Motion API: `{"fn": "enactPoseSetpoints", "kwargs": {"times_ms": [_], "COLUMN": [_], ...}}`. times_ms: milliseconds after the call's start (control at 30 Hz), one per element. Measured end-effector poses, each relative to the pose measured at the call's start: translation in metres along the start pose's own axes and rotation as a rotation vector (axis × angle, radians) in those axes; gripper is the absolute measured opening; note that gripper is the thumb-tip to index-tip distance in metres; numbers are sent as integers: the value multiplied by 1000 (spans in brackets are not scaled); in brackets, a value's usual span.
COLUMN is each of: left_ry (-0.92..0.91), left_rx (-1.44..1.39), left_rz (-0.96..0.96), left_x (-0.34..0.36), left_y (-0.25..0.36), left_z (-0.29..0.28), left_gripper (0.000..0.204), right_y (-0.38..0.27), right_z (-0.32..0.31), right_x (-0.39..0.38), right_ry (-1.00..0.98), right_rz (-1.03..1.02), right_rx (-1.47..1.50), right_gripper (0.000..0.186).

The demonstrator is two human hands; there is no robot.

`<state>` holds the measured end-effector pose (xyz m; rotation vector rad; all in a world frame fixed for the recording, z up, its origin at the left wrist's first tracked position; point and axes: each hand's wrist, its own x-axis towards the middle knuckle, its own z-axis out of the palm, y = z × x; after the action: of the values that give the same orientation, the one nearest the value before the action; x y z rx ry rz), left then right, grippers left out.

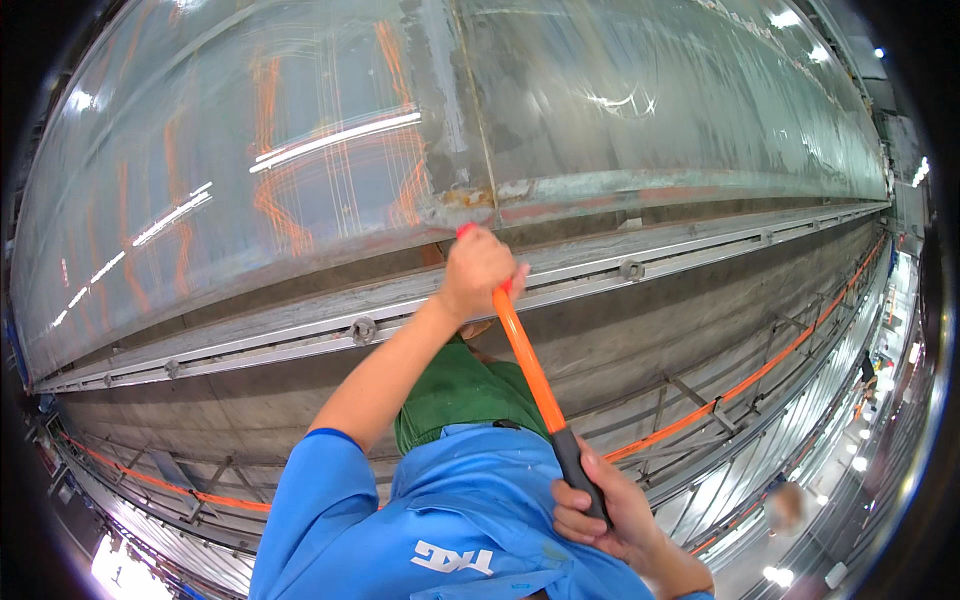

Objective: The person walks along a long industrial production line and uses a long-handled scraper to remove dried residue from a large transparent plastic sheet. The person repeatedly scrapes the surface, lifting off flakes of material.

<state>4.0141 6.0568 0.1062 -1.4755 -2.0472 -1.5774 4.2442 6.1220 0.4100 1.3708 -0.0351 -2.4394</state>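
Note:
A long-handled tool (526, 358) with an orange shaft, a black grip and red parts at its far end runs slantwise from the metal track up to my chest. My left hand (478, 272) is closed around the far end and hides most of it, so its exact kind does not show. Lower right, the fingers of my right hand (617, 503) wrap the black grip. Just beyond my left hand is the lower edge of a large, glossy grey-green panel (330, 150). A vertical seam (478, 110) in it comes down close to that hand, with a rust-brown stain near its foot.
A silver metal rail (580, 280) with round fittings crosses below the panel. Nearer lies a grey walkway surface (220, 420), bordered by an orange guard rail (740, 400) on dark posts. Bright lamps and a distant person (868, 368) show at the right.

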Motion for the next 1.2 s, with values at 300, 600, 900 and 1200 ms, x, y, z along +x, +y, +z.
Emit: {"fn": "enactPoseSetpoints", "kwargs": {"times_ms": [300, 600, 900, 1200], "left_ry": [77, 34, 95, 154], "left_rx": [46, -4, -2, 51], "left_rz": [102, -11, -45, 91], "left_x": [69, 97, 183, 273], "left_y": [-38, -94, -209, -284], "left_z": [-20, -18, -21, -33], "left_gripper": [31, 31, 32, 37], "right_y": [-29, -78, -164, -216], "right_z": [41, 107, 221, 243], "right_x": [38, 44, 99, 154], "right_ry": [-50, 50, 239, -121], "right_rz": [-87, -10, -34, -136], "right_rx": [-11, -25, -203, 21], "right_gripper": [56, 56, 63, 48]}}
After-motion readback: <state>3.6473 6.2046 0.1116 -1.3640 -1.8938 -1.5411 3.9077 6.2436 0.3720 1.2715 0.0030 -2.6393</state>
